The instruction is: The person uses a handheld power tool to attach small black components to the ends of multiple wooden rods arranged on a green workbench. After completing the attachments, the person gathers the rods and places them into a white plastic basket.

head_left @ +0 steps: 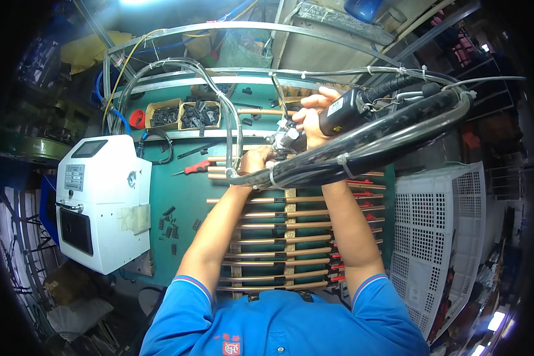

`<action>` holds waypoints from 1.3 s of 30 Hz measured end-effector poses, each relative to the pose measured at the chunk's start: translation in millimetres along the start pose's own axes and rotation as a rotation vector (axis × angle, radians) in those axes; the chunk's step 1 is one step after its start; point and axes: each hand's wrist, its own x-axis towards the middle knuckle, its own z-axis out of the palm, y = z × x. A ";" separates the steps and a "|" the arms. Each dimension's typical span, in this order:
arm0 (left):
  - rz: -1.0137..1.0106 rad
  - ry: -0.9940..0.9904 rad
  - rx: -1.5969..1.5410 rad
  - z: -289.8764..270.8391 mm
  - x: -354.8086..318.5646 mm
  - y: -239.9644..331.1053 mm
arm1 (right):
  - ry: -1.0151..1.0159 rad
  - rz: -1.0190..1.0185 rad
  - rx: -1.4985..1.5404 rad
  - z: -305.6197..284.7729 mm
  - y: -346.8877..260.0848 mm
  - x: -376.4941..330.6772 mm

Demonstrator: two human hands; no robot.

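Above the green bench, over the far part of a row of copper-coloured rods, a black handheld power tool is slanting down leftward to its metal nose. I am judging it hard, rigid and fairly heavy, with the stiff hose bundle probably adding drag on the wrist. I am favouring a hold around the body just behind the nose, clear of the cables. My right hand is holding it about there, fingers mostly curled, though the casing is hiding part of the grip. My left hand is resting close beside the nose, fingers bent; I cannot tell how far they are closing or whether they are holding anything. The tool is showing a boxy, matt casing with a pale label and a ribbed sleeve behind. Nearer my body, more rods are lying crosswise over pale strips, looking slim, smooth and stiff, with black clips midway and red parts toward the right.
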 end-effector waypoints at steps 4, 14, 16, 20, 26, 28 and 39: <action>0.036 0.016 0.078 0.0 -3.4 -0.5 | -0.110 -0.136 -0.132 -3.8 6.2 -0.6; -0.196 -0.103 -0.144 -22.4 10.2 26.8 | -0.103 0.158 0.344 -1.6 -3.2 -6.6; -0.196 -0.111 -0.126 -22.0 10.0 26.5 | -0.100 0.186 0.392 -1.8 -4.1 -7.6; -0.174 -0.099 -0.075 -14.8 8.6 20.5 | -0.126 0.135 0.244 -1.9 0.5 -9.2; -0.145 -0.102 -0.035 -6.8 2.9 8.2 | -0.032 0.065 0.040 1.9 23.1 -10.1; -0.180 -0.128 -0.108 -11.3 5.9 12.0 | -0.025 0.108 0.035 2.5 30.8 -12.1; -0.013 -0.006 -0.081 3.5 -5.7 -42.9 | -0.059 0.127 0.011 11.4 27.7 -19.9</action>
